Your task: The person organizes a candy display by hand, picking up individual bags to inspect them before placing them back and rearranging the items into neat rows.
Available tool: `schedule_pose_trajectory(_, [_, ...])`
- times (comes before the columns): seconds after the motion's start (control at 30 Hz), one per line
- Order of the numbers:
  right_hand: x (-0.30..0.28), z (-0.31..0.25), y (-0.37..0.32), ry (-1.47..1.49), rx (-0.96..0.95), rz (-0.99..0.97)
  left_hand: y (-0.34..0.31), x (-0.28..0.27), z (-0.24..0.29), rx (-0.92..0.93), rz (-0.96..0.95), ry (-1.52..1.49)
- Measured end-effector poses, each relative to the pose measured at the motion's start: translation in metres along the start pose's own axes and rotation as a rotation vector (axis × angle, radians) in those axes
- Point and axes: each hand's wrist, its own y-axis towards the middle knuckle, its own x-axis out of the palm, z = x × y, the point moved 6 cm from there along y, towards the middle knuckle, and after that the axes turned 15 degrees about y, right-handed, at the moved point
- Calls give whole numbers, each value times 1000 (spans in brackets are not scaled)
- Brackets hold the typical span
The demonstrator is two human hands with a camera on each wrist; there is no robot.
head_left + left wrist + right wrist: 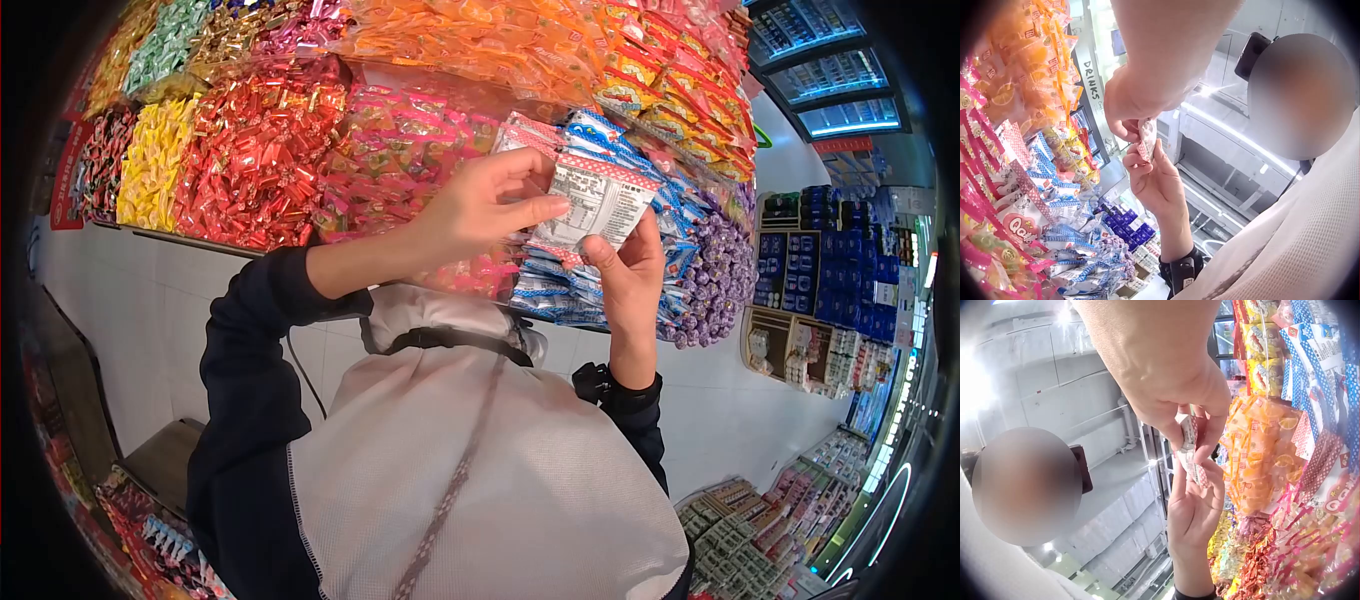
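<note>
Both hands hold one small white candy packet (597,203) above the candy bins, its printed back label facing up between red-and-white checked ends. My left hand (490,200) grips its left side, thumb laid across the front. From the lower right, my right hand (632,270) pinches the near end, thumb on the label and fingers behind. The left wrist view shows the packet (1147,139) edge-on between the hands. In the right wrist view the packet (1190,447) is partly hidden by fingers. Under it lie blue-and-white packets (560,285) and a similar red-checked packet (525,132).
Around the hands are bins of pink-wrapped candy (400,150), red foil candy (258,150), orange packets (480,40) and purple lollipops (722,262). A white bag (470,450) hangs at the person's front. Stocked shelves (830,270) stand to the right across the pale floor.
</note>
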Motion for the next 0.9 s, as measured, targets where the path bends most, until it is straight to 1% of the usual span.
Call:
schedule_pose_trajectory(0.27, [1,0,0,2,-16,13,0,0,-1,18,3,-3])
schedule_pose_trajectory(0.47, [-4,3,-1,-1,13,11,1,2,-1,23,1,-30])
schedule_pose_trajectory(0.57, [-3,0,-1,-21,-41,30,1,4,-1,27,-4,-54])
schedule_pose_trajectory(0.67, [-11,0,-4,-126,-123,57,-4,11,-15,-84,-99,-80])
schedule_pose_trajectory(0.77, [-16,2,-12,-105,-221,-54,-10,16,-35,-45,-109,-56])
schedule_pose_trajectory(0.8, [-29,8,-18,-78,-210,-150,-14,16,-32,22,-95,29])
schedule_pose_trajectory(0.9, [-35,2,-14,-292,-249,-220,-26,27,-50,-86,-256,-57])
